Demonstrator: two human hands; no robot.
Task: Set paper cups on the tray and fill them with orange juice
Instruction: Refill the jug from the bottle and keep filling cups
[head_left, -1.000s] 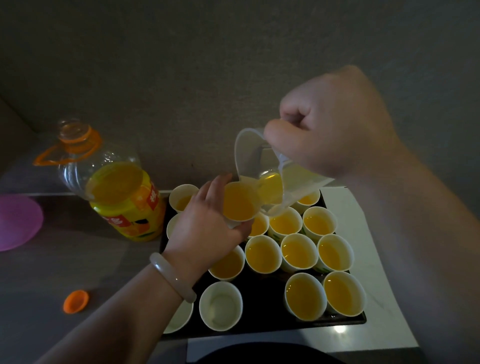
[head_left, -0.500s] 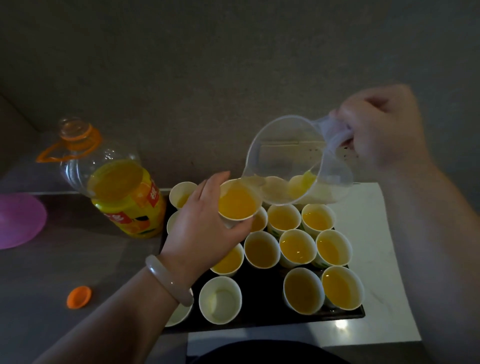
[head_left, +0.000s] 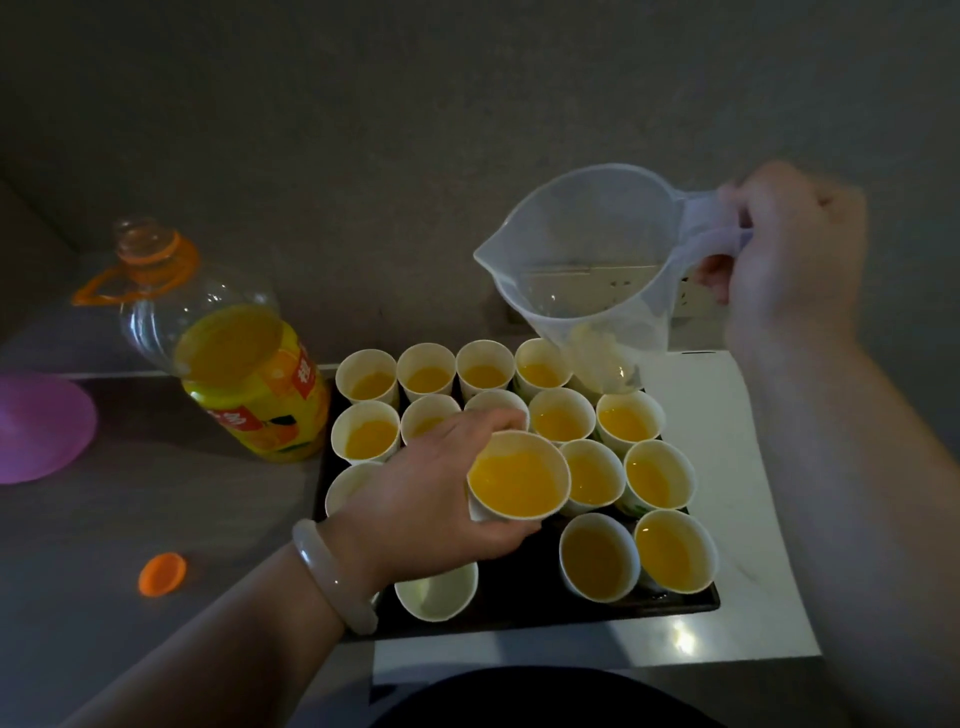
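Head view: left hand (head_left: 426, 493) wraps a full paper cup (head_left: 519, 480) low over the tray (head_left: 524, 592). Right hand (head_left: 789, 254) grips the handle of a near-empty jug (head_left: 587, 260). Cup probably soft-walled and sloshy, so hold mid-wall, lightly.

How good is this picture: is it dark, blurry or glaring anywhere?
Head view: dim overall; a bright glare spot on the white countertop by the tray; the right hand gripping the jug looks smeared, while the left hand holding a filled paper cup is sharper; the wide lens tilts the juice bottle outward.
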